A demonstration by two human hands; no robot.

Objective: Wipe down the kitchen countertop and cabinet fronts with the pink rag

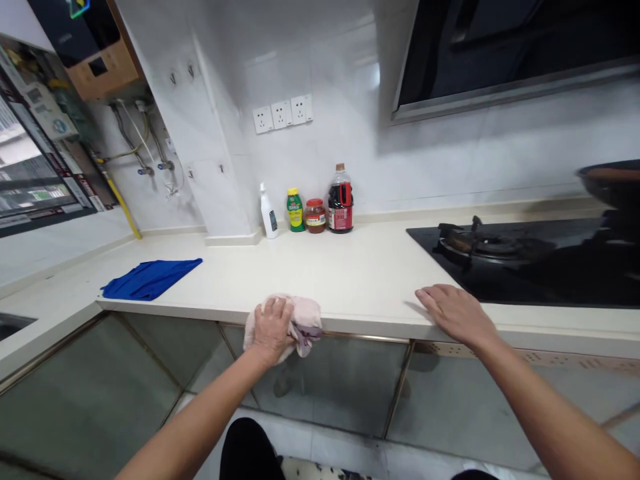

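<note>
Near the front edge of the white countertop (370,280), my left hand (273,328) presses on a pale pink cleaning cloth (306,312), its fingers curled over it. Part of the cloth, with a purplish-grey fold, hangs over the edge. My right hand (453,310) lies on the counter's front edge, just left of the black gas stove (525,283). It holds nothing; the fingers are stretched out, flat and close to one another. A blue cloth (153,280) lies spread on the counter to the left of my left hand.
Against the wall stand a white spray bottle (269,215), a green bottle with a yellow cap (295,212), a red-lidded jar (315,217) and a large dark sauce bottle (341,203). A wok (613,183) sits at the stove's right. Glass-fronted cabinets (340,387) are below.
</note>
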